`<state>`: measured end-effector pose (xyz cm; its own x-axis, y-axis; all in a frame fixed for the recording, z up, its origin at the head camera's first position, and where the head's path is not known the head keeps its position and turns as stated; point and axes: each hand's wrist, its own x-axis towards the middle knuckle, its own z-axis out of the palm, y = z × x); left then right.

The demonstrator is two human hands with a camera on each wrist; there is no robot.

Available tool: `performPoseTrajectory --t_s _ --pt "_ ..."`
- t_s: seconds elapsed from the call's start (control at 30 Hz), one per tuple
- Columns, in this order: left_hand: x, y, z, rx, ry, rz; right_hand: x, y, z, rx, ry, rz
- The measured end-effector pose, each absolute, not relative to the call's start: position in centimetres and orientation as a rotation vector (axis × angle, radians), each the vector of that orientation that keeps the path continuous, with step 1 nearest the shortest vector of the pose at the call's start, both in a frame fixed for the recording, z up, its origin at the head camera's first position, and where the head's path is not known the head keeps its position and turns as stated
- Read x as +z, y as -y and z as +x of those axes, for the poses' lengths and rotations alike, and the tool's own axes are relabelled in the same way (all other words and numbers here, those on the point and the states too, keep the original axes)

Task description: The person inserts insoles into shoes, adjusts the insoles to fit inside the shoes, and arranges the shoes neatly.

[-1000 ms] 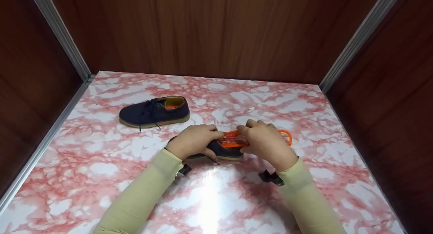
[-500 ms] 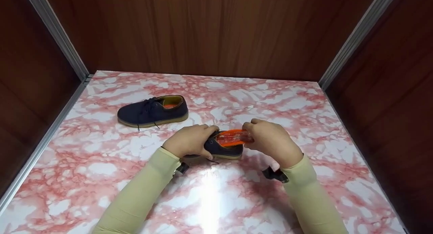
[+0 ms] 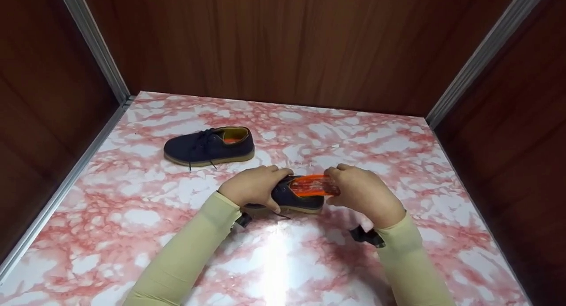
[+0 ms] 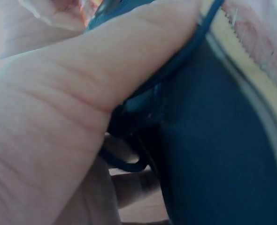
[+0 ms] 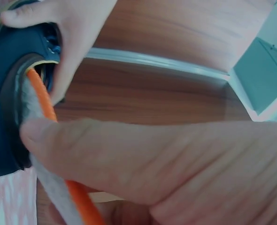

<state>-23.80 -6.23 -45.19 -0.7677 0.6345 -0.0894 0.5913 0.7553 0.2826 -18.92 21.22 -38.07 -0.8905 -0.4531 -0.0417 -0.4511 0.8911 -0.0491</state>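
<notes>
In the head view, a dark navy lace-up shoe (image 3: 303,200) rests low in the middle with its opening to the right. My left hand (image 3: 252,186) grips it across the laces, thumb on the near side; the toe is mostly hidden under this hand. My right hand (image 3: 365,193) pinches an orange-edged insole (image 3: 314,185) that runs into the shoe's opening. The right wrist view shows the thumb on the grey face of the insole (image 5: 44,96), right at the shoe collar (image 5: 17,89). Close up, the left wrist view has the thumb over a lace (image 4: 188,49).
A matching navy shoe (image 3: 203,147) stands farther back on the left, toe to the left, with orange inside. The tabletop (image 3: 132,235) has a red and white marbled pattern. Dark wood panels (image 3: 265,45) with metal edge strips enclose it at the back and sides.
My right hand has shifted right along the insole. The insole's rounded end, earlier visible beyond that hand, is now out of sight. My left hand keeps its hold on the shoe.
</notes>
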Motion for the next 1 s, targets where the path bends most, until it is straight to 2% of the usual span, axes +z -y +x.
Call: performPoseTrajectory --t_s 0.13,0.73,1.0 --pt "-44.9 6.2 -23.8 0.391 -2.760 1.001 -37.6 -21.9 -18.7 -0.067 -3.004 -0.682" --pt "-45.3 6.4 -23.6 0.379 -2.810 1.016 -38.7 -20.9 -19.3 -0.115 -3.035 -0.837" --pt "-45.2 6.5 -23.5 0.383 -2.798 1.009 -38.2 -21.2 -19.1 -0.104 -3.005 -0.735"
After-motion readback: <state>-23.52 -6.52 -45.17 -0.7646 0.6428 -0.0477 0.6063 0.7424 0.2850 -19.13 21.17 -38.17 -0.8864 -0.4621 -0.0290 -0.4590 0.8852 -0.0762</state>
